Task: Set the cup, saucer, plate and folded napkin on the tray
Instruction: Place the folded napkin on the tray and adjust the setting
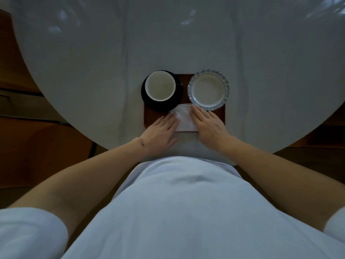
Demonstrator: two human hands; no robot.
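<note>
A brown wooden tray (151,116) lies near the table's front edge. On its left stands a white cup (160,86) on a black saucer (147,101). A white plate (208,90) with a scalloped blue rim sits on the tray's right. A folded white napkin (184,118) lies at the tray's front middle, its far edge tucked under the plate's rim. My left hand (161,132) rests flat against the napkin's left side. My right hand (208,125) lies flat on its right side, fingertips near the plate. Both hands have their fingers stretched out.
The round table (93,62) is covered with a pale wrinkled cloth. Dark wooden floor and furniture show beyond the table's edge on both sides. My white shirt fills the lower view.
</note>
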